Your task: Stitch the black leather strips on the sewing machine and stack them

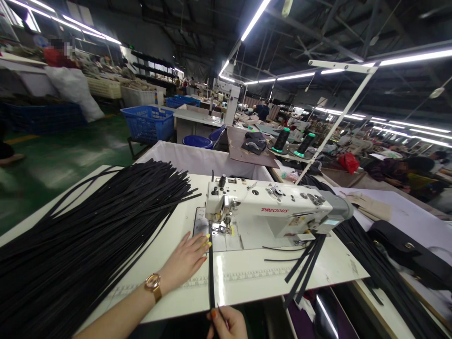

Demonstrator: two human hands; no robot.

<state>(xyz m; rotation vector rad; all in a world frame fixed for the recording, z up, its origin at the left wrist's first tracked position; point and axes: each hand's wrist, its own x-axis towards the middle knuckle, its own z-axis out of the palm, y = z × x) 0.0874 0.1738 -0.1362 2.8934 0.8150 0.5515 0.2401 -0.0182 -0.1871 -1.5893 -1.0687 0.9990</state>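
A narrow black strap [211, 278] runs from under the presser foot of a white sewing machine [247, 207] toward me, over the table's front edge. My left hand [190, 254] lies flat beside the needle area, fingers spread, fingertips touching the strap's left side. At the front edge my right hand [228, 324] pinches the strap between thumb and fingers. A thin, dark pointed piece also shows at that hand; what it is, I cannot make out. To the left, a big pile of black straps [88, 235] covers the table.
More straps [305, 266] hang over the table's front right. A printed ruler [247, 273] runs along the white tabletop [328, 263]. Behind stand thread cones [281, 140], a blue basket [148, 123] and a white thread-stand pole [335, 122]. Other people work farther off.
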